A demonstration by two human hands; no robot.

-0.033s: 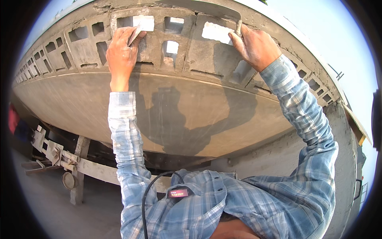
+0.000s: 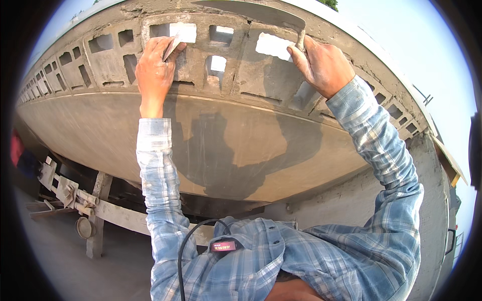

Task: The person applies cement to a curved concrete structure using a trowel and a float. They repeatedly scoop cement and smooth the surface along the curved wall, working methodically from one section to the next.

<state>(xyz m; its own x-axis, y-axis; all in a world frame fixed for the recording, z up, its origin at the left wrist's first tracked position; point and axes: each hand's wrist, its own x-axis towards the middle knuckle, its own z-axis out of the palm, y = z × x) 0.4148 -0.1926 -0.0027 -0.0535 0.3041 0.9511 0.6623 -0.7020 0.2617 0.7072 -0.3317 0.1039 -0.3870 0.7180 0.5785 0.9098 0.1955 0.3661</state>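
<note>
My right hand (image 2: 329, 67) grips the handle of a trowel (image 2: 263, 14), whose long metal blade lies along the top of the wall and reaches left from the fist. My left hand (image 2: 153, 72) pinches a thin flat piece with a pointed end (image 2: 173, 48), in front of an opening in the wall; its kind I cannot make out. Between both hands runs a row of grey ventilation blocks (image 2: 240, 62) with square and oblong holes, some showing bright light through them. Rough mortar (image 2: 170, 9) covers the ledge above the blocks.
Below the blocks is a smooth plastered band (image 2: 90, 120) with my shadow on it. At lower left a pale beam (image 2: 123, 214) crosses a post, with a round tin (image 2: 85, 228) hanging beside it. A black cable (image 2: 183, 261) runs over my shirt.
The whole view has shifted very slightly. Both hands keep their holds and their places at the wall.
</note>
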